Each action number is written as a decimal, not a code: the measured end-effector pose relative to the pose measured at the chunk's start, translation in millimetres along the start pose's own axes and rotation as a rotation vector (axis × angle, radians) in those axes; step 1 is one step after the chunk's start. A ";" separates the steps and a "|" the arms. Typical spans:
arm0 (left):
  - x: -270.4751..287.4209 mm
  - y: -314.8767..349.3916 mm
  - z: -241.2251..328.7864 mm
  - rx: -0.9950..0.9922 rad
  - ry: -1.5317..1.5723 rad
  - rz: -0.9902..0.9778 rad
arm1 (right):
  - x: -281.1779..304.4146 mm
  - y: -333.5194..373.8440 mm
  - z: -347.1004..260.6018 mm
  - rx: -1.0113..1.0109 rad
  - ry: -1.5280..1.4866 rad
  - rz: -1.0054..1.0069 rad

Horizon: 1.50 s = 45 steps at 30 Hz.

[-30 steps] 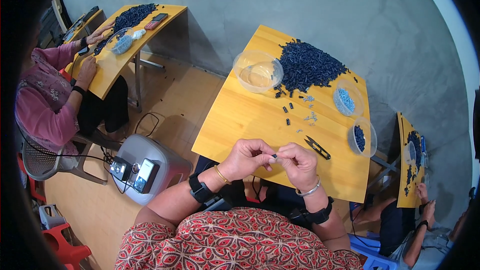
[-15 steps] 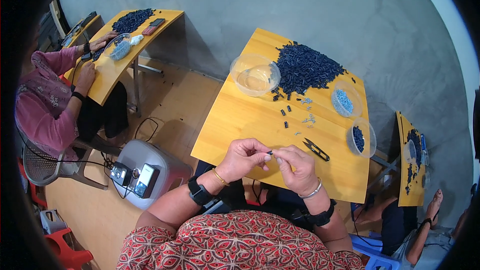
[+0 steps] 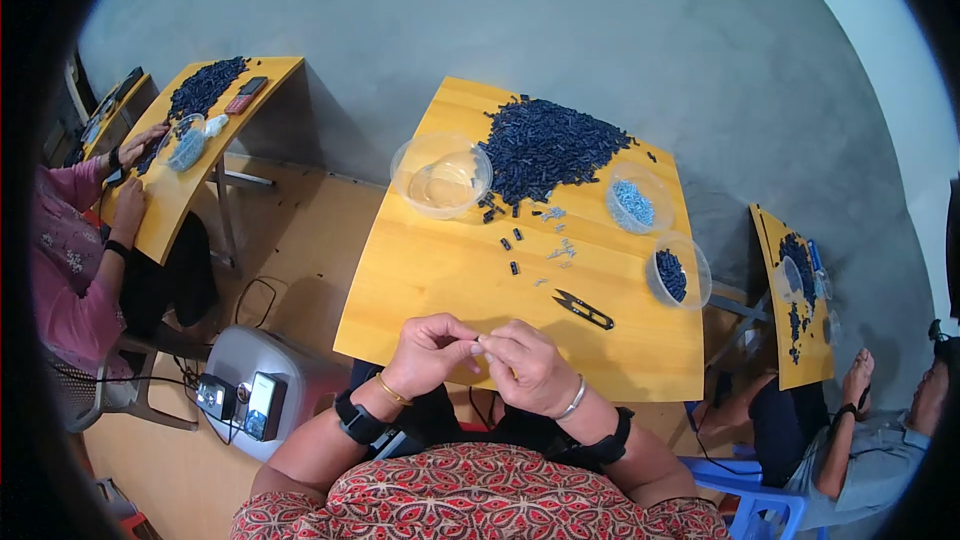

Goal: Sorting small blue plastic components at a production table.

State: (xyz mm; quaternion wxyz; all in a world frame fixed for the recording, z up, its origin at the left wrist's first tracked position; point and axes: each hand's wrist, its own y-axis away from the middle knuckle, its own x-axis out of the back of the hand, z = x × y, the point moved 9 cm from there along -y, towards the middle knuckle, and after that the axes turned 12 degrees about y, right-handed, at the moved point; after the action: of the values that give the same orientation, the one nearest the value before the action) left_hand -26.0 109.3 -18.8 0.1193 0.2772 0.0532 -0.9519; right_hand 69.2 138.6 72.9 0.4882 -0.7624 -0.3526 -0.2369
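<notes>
At the near edge of the yellow table (image 3: 400, 290), my left hand (image 3: 432, 355) and my right hand (image 3: 532, 365) meet at the fingertips. Both are closed in a pinch. A small dark plastic piece sits in my left fingers, mostly covered now. What my right fingertips grip is too small to make out. Just beyond the right hand lie black thread snips (image 3: 584, 310). Farther off are a few loose dark pieces (image 3: 514, 268) and several small grey-blue bits (image 3: 562, 250).
A large heap of dark pieces (image 3: 550, 150) covers the table's far side. Clear bowls stand around it: a bare one (image 3: 440, 175), one with light-blue bits (image 3: 632, 202), one with dark pieces (image 3: 672, 275). Co-workers sit at a left table (image 3: 220, 130) and a right table (image 3: 800, 360).
The view has shifted, so the table and hands appear farther left. My fingertips have drawn closer together, and the dark piece that showed between them is mostly hidden.
</notes>
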 end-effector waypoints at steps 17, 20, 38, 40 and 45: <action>26.2 -13.9 -12.8 0.102 0.178 0.053 | 17.4 -17.0 153.1 -0.428 0.395 -0.073; 35.8 -11.6 -13.5 0.118 0.183 0.079 | 26.1 -23.3 187.2 -0.481 0.453 -0.058; 37.2 -17.2 -16.7 0.157 0.443 0.046 | -39.7 -64.9 239.6 -0.342 0.692 -0.444; 35.7 -16.3 -17.3 0.171 0.424 0.040 | -42.1 -63.1 239.9 -0.321 0.756 -0.506; 39.8 -16.5 -22.5 0.127 0.371 0.027 | -24.9 -60.9 229.3 -0.413 0.663 -0.447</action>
State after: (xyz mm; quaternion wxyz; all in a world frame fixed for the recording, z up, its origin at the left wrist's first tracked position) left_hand -51.2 121.1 -58.7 0.1026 0.4554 0.0106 -0.8843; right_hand 10.3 356.7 -3.7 0.3493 -0.6318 -0.2787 -0.6334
